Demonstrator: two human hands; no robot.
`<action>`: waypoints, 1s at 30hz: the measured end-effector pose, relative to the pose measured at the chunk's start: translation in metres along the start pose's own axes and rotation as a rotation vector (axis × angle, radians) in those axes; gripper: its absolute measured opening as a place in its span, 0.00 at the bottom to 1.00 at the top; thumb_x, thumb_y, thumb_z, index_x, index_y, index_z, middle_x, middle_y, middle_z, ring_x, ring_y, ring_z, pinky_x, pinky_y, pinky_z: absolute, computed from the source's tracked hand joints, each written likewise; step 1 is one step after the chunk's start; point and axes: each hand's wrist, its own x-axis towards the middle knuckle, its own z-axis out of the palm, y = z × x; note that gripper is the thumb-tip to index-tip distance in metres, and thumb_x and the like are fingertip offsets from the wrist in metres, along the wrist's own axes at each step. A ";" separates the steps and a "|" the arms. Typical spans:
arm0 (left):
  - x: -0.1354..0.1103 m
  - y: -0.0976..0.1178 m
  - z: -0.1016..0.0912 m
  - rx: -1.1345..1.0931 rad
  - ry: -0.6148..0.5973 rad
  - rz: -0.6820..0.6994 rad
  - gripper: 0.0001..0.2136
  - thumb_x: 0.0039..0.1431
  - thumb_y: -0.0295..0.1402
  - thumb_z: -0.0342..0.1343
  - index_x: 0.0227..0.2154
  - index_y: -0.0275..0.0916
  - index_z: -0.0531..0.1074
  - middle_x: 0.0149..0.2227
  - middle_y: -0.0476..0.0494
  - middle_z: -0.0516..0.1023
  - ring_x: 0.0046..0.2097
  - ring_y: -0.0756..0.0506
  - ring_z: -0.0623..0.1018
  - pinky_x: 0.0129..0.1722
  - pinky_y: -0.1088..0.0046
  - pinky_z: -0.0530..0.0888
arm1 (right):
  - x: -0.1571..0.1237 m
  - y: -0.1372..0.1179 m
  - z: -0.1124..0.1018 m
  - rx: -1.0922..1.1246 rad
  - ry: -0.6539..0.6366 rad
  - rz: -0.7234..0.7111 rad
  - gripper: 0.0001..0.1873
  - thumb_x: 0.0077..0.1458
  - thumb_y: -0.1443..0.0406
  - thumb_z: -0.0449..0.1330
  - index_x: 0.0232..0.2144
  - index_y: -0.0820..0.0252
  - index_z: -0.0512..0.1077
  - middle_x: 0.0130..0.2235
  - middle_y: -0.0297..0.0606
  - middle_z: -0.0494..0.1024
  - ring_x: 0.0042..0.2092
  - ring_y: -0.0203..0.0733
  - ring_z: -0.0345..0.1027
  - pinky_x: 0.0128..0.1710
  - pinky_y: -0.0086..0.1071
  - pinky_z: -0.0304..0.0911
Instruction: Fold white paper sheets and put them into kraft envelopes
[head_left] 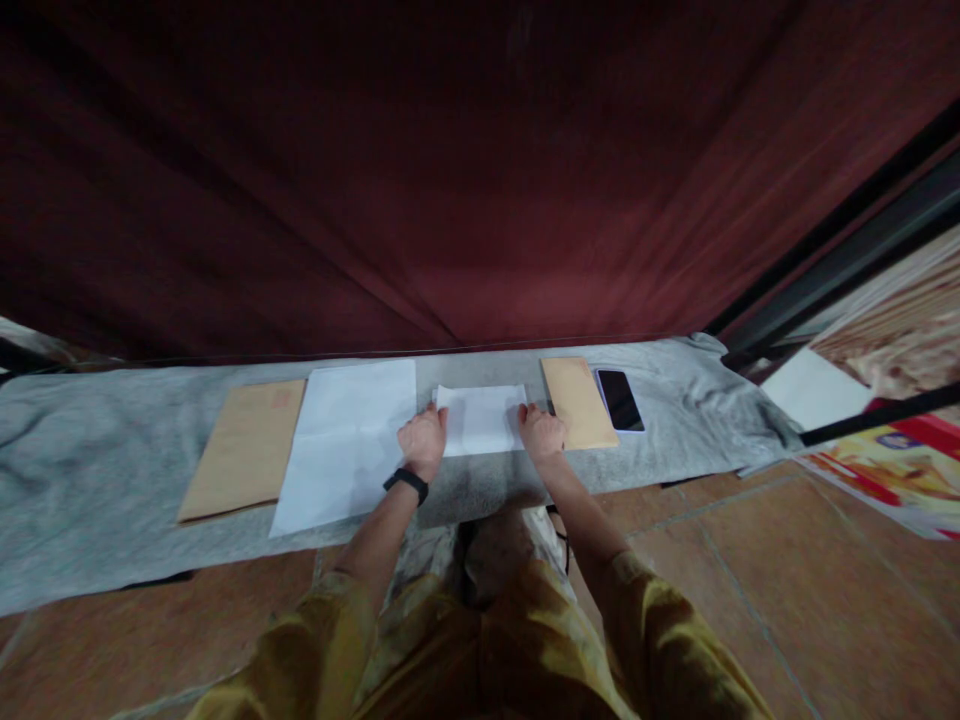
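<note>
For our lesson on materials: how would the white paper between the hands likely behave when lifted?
The white paper would probably feel light, since it looks thin. It may sag in the middle, as the left hand and right hand grip only its sides.

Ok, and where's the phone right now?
In the head view, the phone lies on the gray cloth toward the right, just right of the smaller brown envelope beside the person's right hand.
</note>
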 end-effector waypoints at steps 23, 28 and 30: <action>0.003 0.000 0.007 0.027 -0.003 0.038 0.23 0.73 0.41 0.36 0.52 0.31 0.72 0.36 0.28 0.83 0.44 0.36 0.84 0.41 0.63 0.76 | -0.001 -0.006 0.000 -0.044 0.009 0.007 0.21 0.71 0.59 0.48 0.46 0.71 0.73 0.33 0.56 0.82 0.38 0.51 0.81 0.38 0.38 0.71; 0.004 0.001 0.008 0.018 -0.007 0.041 0.23 0.73 0.40 0.37 0.53 0.31 0.71 0.37 0.28 0.83 0.45 0.36 0.84 0.42 0.62 0.76 | -0.006 -0.007 -0.006 -0.041 0.006 0.024 0.20 0.70 0.62 0.48 0.53 0.71 0.70 0.36 0.56 0.82 0.39 0.51 0.80 0.38 0.38 0.70; 0.004 0.001 0.008 0.012 -0.012 0.047 0.23 0.73 0.40 0.37 0.53 0.31 0.71 0.37 0.28 0.83 0.45 0.36 0.84 0.43 0.62 0.76 | -0.011 -0.008 -0.010 -0.034 0.034 0.008 0.19 0.69 0.64 0.49 0.54 0.70 0.70 0.41 0.57 0.81 0.41 0.52 0.78 0.39 0.39 0.70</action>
